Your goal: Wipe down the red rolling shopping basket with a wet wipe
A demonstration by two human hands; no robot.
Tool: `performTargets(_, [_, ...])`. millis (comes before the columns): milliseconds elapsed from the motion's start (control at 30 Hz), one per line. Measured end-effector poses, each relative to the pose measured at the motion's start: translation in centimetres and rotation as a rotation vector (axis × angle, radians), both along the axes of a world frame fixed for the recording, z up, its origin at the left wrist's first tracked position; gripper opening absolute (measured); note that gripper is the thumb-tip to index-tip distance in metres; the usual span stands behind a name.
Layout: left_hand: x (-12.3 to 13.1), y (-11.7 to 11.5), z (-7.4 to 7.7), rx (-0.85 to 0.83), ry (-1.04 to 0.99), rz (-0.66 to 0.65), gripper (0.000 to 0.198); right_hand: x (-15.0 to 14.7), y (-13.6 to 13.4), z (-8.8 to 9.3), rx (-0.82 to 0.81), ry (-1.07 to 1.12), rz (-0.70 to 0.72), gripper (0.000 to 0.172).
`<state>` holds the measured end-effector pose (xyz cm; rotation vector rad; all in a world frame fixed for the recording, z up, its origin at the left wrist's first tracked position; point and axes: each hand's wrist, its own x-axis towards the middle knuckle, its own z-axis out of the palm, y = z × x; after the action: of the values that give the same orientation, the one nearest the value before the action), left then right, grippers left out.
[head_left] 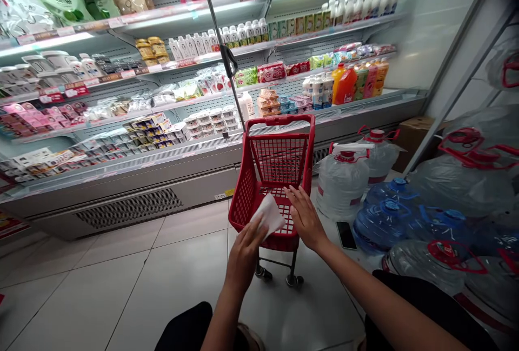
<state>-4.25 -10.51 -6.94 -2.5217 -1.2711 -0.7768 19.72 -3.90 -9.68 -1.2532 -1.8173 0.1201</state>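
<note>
My left hand [243,253] is closed on a white paper tissue [268,217], held up against the near rim of a small red shopping cart [275,172]. My right hand [305,218] is open, fingers stretched out flat, just right of the tissue and over the cart's near edge. The cart stands on the tiled floor in front of me with nothing visible inside it.
A long chilled display case [170,124] with dairy and drinks runs behind the cart. Large water jugs [343,180] crowd the right side, and a black phone [346,234] lies on a white surface beside them. Pale floor tiles [121,280] spread to the left.
</note>
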Motion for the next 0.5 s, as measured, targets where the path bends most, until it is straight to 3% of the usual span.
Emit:
performTargets(133, [-2.9, 0.7, -0.1, -0.007, -0.031, 0.16, 0.073, 0.2, 0.1, 0.0, -0.015, 0.01, 0.001, 0.058])
performTargets(267, [-4.0, 1.6, -0.5, 0.035, -0.054, 0.325, 0.068, -0.1, 0.0, 0.2, -0.023, 0.018, 0.008, 0.057])
performTargets(367, [-3.0, 1.5, -1.1, 0.086, -0.084, 0.367, 0.062, -0.3, 0.0, 0.2, -0.023, 0.026, 0.0, 0.057])
performTargets(500, [1.0, 0.0, -2.3, 0.102, -0.154, 0.323, 0.063, -0.1, 0.2, -0.1, 0.002, 0.034, -0.003, 0.058])
